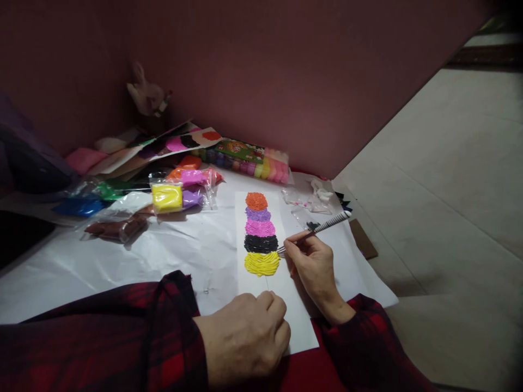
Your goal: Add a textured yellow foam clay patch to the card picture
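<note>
A strip of white paper (294, 321) carries a column of textured clay patches: orange (256, 201), purple (257, 215), pink (260, 228), black (261, 243) and yellow (262, 263). My right hand (312, 267) grips a small fork (327, 223) with a striped handle, like a pen. Its tines are at the right edge of the clay, where black meets yellow. My left hand (249, 335) is curled closed over the lower part of the strip, below the yellow patch. Its fingertips are hidden, so whatever it may hold cannot be seen.
Bags of clay, yellow (167, 198), brown (120, 227) and blue (77, 207) among them, lie at the left. Behind them are a decorated sheet (196, 139) and a clay pack (249, 158) by the wall. Small plastic wrappers (312, 197) lie at the right.
</note>
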`<state>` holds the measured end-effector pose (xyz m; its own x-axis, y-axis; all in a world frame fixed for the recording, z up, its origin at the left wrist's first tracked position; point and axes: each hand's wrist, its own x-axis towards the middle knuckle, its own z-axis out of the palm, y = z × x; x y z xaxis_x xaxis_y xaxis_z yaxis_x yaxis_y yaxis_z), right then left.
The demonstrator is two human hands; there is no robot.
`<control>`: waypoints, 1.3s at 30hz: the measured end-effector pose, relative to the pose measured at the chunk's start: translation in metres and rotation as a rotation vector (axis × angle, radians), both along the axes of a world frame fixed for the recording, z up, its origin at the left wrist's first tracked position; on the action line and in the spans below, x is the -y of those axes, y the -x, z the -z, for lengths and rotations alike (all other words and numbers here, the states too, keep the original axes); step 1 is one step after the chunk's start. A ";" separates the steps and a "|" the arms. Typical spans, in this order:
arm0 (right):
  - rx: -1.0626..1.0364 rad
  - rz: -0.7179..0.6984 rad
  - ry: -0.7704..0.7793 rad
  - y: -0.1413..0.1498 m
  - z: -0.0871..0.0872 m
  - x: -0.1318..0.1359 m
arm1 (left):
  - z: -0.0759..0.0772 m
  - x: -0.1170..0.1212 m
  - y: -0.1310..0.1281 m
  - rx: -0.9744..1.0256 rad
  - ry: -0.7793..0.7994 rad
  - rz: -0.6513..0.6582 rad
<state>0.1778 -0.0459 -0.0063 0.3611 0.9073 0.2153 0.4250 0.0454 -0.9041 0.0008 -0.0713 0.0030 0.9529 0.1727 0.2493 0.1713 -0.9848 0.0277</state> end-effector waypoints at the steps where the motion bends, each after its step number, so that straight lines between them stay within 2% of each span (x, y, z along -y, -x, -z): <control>1: 0.005 0.001 -0.001 0.000 0.000 0.000 | 0.000 0.000 0.000 0.001 -0.003 -0.001; 8: 0.091 -0.002 -0.005 -0.001 0.001 0.000 | 0.001 0.000 0.000 -0.009 0.001 -0.007; 17: 0.004 -0.050 0.014 -0.002 -0.001 0.005 | 0.002 0.000 0.000 -0.006 -0.023 0.000; 24: 0.068 -0.095 0.037 0.001 -0.001 0.008 | 0.001 0.001 0.000 0.004 -0.003 -0.004; 34: 0.069 -0.048 -0.038 0.005 -0.002 0.008 | 0.000 0.000 -0.001 -0.011 -0.015 -0.006; 39: 0.028 -0.104 -0.046 0.011 0.001 0.010 | -0.002 0.001 0.001 -0.010 -0.006 0.004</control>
<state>0.1672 -0.0555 -0.0069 0.2587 0.9285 0.2665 0.4410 0.1320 -0.8878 0.0001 -0.0719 0.0047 0.9560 0.1672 0.2412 0.1674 -0.9857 0.0198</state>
